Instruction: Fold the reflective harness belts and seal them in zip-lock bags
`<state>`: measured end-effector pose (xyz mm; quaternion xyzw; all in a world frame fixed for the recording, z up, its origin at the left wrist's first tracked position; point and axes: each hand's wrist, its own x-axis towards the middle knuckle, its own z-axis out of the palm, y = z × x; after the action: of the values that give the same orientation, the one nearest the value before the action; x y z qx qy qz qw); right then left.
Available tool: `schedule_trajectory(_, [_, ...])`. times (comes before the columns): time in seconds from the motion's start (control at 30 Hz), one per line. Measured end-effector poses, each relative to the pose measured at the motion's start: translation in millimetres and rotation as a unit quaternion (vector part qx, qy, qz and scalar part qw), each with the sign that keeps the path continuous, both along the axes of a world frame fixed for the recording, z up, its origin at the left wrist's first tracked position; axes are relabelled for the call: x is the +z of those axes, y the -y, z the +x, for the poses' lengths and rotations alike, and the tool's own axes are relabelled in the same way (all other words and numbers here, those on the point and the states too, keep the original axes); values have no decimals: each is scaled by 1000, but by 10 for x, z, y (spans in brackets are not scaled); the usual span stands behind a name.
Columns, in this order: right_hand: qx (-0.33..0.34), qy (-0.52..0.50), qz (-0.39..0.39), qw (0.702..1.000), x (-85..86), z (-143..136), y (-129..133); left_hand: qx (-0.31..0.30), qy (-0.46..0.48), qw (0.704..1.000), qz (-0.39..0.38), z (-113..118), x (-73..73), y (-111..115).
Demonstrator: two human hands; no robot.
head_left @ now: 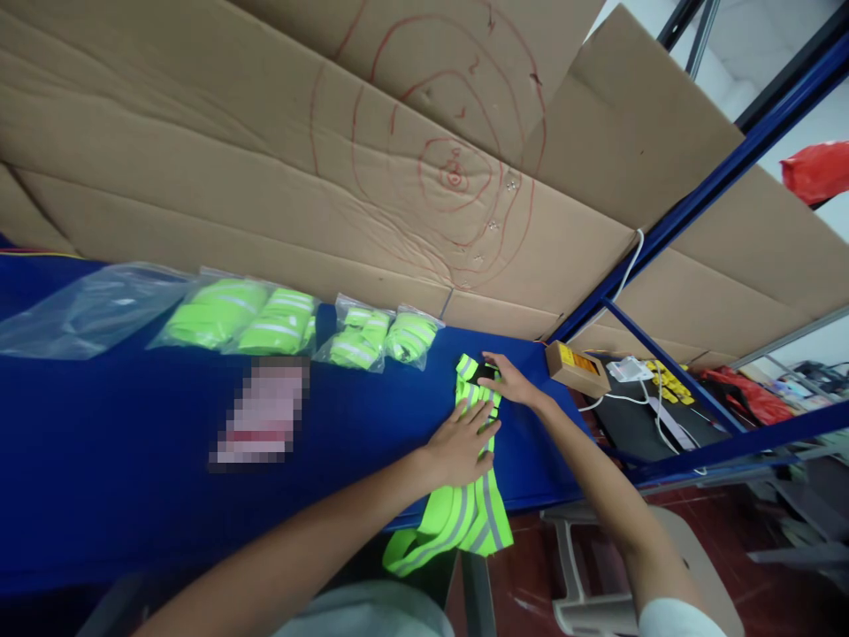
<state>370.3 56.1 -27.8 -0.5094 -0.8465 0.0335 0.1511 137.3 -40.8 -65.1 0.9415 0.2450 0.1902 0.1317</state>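
Observation:
A neon-yellow reflective strap with grey stripes runs over the front edge of the blue table, its looped lower end hanging down. My left hand lies flat on the strap with fingers spread, pressing it against the tabletop. At the strap's far end, my right hand has thumb and index finger about a black piece; the other fingers are partly hidden. The strap lies in several layers there.
Clear bags of neon straps line the cardboard wall. An empty-looking plastic bag lies at left, near a blurred pink-white packet. A small cardboard box and blue frame post stand right. A stool is below.

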Motion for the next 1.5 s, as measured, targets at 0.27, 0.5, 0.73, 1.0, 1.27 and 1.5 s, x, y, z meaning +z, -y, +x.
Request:
schedule_trajectory(0.27, [-15, 9, -22, 1000, 157, -61, -111, -17, -7, 1000, -7, -20, 28, 59])
schedule_trajectory(0.5, [-41, 32, 37, 998, -47, -148, 436, 3, 6, 1000, -19, 34, 7, 31])
schedule_trajectory(0.73, [39, 42, -25, 998, 117, -159, 766, 5, 20, 999, -25, 51, -55, 56])
schedule_trajectory(1.0, [52, -10, -120, 991, 267, -188, 181, -18, 7, 1000, -15, 15, -54, 63])
schedule_trajectory(1.27, [41, -43, -150, 987, 235, -202, 63, -1, 17, 999, -30, 20, -71, 104])
schedule_trajectory(1.5, [-19, -29, -29, 999, 189, -367, 369, -40, 17, 998, -36, 9, -20, 45])
